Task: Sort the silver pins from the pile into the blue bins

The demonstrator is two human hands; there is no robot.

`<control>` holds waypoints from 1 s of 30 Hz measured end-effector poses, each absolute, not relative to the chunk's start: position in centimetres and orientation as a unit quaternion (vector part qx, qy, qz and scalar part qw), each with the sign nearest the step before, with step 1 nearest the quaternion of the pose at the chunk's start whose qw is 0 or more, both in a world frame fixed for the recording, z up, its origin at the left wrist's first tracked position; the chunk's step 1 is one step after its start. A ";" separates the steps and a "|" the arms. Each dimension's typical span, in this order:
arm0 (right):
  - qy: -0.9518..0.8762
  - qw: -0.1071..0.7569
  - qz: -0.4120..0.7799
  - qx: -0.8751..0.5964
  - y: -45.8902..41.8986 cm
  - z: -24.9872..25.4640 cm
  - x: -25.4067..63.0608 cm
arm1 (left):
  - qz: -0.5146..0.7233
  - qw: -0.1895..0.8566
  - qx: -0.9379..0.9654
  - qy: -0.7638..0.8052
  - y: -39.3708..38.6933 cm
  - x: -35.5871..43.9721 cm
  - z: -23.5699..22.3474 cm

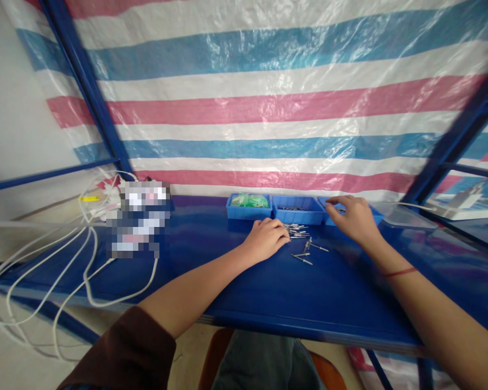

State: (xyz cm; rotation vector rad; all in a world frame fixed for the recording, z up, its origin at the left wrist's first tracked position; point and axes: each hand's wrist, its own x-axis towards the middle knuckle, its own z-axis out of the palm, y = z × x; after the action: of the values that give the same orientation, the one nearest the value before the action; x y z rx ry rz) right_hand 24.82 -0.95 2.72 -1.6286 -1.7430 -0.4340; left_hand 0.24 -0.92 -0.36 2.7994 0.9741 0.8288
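Note:
My left hand (267, 236) lies on the blue table with curled fingers, its fingertips at the edge of a pile of silvery pop rivets (297, 232). Whatever is under those fingers is hidden. Over the right-hand blue bin (374, 215) hovers my right hand (353, 218), thumb and forefinger drawn together at its left side; anything between them is too small to make out. Small metal parts show in that bin below the hand. A few loose rivets (303, 259) are scattered nearer to me.
The middle blue bin (297, 218) holds some metal pieces, and the left bin (250, 215) a green plastic bag (248, 200). White cables (91, 271) loop over the table's left end. A clear plastic lid (409, 215) lies right of the bins. Striped sheeting (268, 108) hangs behind.

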 end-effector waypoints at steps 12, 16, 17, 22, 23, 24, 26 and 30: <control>-0.724 0.457 0.295 -0.423 -3.7 2.6 17.4 | 0.436 0.227 0.811 0.316 -0.3 1.1 -0.7; -0.726 0.465 0.286 -0.419 -3.5 2.5 17.5 | 0.447 0.244 0.800 0.316 -0.4 1.0 -0.5; -0.729 0.467 0.277 -0.417 -3.5 2.5 17.6 | 0.448 0.247 0.798 0.318 -0.5 1.0 -0.5; -0.735 0.468 0.247 -0.423 -3.7 2.7 17.5 | 0.463 0.281 0.782 0.308 -0.8 1.1 -0.1; -0.737 0.466 0.246 -0.423 -3.8 2.8 17.4 | 0.466 0.291 0.778 0.305 -0.8 1.1 0.0; -0.736 0.468 0.245 -0.423 -3.8 2.8 17.4 | 0.470 0.302 0.773 0.302 -0.8 1.1 0.0; -0.726 0.486 0.243 -0.421 -3.8 2.9 17.4 | 0.470 0.325 0.764 0.298 -0.9 1.2 -0.1; -0.687 0.533 0.253 -0.424 -3.6 3.0 17.5 | 0.461 0.342 0.761 0.303 -0.8 1.3 -0.2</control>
State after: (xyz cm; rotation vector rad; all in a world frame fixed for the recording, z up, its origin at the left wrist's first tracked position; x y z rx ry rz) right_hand 17.47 -3.62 3.02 -1.0121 -1.6385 0.6025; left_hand 1.28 -0.83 -0.21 1.9783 0.7873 1.1982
